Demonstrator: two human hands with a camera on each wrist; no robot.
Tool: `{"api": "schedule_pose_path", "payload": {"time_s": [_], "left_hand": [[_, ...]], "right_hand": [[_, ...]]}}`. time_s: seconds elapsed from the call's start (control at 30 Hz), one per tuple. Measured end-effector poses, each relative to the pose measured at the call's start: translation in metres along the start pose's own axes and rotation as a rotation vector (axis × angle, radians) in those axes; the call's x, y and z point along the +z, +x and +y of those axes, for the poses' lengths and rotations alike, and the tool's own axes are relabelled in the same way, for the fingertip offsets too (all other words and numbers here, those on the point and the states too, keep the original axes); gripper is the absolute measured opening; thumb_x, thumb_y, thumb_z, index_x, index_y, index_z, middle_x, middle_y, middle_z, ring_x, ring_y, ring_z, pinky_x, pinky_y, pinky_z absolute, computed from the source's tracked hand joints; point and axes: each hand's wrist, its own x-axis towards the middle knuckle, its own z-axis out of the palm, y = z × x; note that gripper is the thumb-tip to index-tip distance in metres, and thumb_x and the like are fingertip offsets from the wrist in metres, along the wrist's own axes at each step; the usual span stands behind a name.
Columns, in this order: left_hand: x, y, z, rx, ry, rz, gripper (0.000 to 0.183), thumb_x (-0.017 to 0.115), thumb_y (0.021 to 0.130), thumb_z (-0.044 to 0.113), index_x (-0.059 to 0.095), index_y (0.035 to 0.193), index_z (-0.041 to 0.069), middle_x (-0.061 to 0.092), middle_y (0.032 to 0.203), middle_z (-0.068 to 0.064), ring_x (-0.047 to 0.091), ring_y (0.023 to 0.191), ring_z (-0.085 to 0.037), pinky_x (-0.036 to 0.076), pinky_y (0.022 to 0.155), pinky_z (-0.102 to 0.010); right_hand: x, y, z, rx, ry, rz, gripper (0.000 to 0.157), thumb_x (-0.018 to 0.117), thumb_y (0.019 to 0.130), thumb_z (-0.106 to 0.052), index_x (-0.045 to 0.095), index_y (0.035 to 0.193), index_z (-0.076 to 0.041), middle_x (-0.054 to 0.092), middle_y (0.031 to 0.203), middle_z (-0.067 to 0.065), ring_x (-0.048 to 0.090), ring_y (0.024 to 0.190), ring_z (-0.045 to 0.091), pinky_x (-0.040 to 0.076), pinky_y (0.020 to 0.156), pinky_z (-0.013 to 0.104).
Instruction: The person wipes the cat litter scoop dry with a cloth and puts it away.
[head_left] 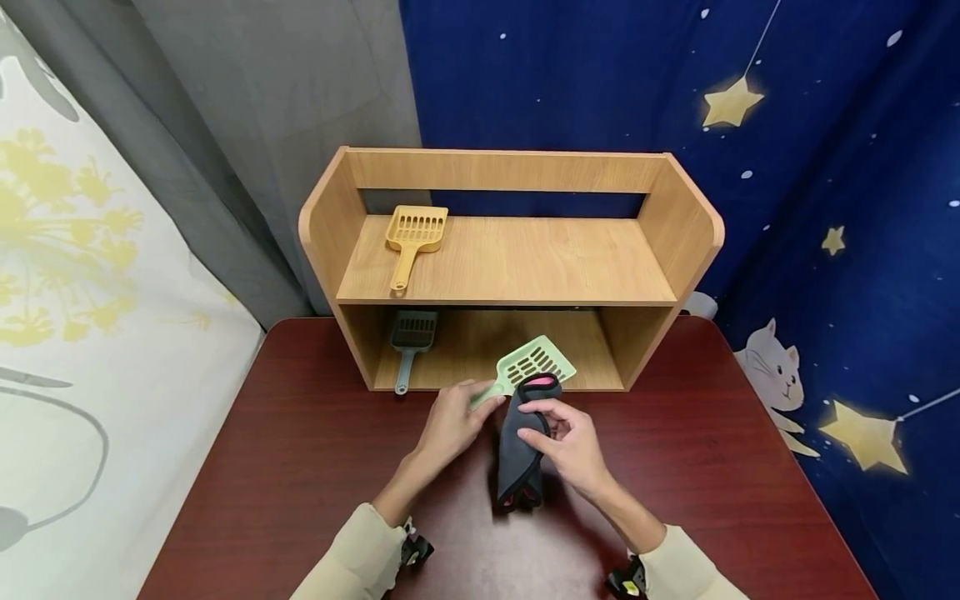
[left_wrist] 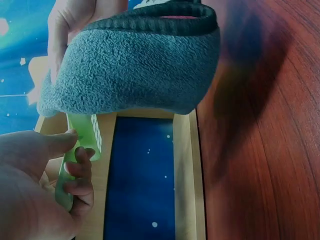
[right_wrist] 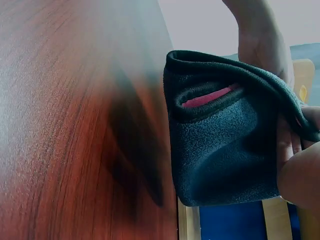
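Note:
My left hand (head_left: 453, 418) holds a pale green slotted litter scoop (head_left: 508, 377) by its handle, thumb and fingers curled round it in the left wrist view. The scoop's head points away, up and to the right, in front of the lower shelf. A folded grey cloth (head_left: 516, 446) with black edging hangs from my right hand (head_left: 572, 446), pinched between thumb and fingers. Pink shows inside the cloth's fold (right_wrist: 212, 97). The cloth's upper end overlaps the scoop in the head view, and in the left wrist view it hides part of the scoop.
A two-tier wooden shelf (head_left: 510, 258) stands at the back of the dark red table (head_left: 300, 467). A yellow litter scoop (head_left: 406, 260) lies on its upper tier, a grey one (head_left: 406, 367) on the lower left. Curtains (head_left: 555, 75) hang behind.

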Motion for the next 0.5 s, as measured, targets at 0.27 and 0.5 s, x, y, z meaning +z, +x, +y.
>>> {"api": "schedule_pose_path", "payload": {"time_s": [0.27,0.5], "left_hand": [[-0.004,-0.009,-0.007,0.036,0.018,0.001,0.032,0.081,0.094,0.019,0.079,0.12,0.0,0.079,0.106,-0.013,0.076,0.095,-0.028,0.059,0.082,-0.047],[-0.004,-0.011,-0.014,0.033,-0.009,0.0,0.029,0.081,0.095,0.017,0.079,0.118,0.0,0.079,0.103,-0.011,0.074,0.091,-0.023,0.059,0.079,-0.042]], "right_hand": [[-0.027,0.006,-0.006,0.071,0.05,0.176,0.037,0.076,0.085,0.017,0.067,0.121,0.016,0.077,0.098,0.003,0.071,0.086,0.008,0.059,0.073,0.022],[-0.06,0.011,-0.012,0.078,0.079,0.2,0.039,0.075,0.086,0.018,0.064,0.123,0.019,0.077,0.101,0.001,0.07,0.09,0.007,0.059,0.075,0.022]]}}
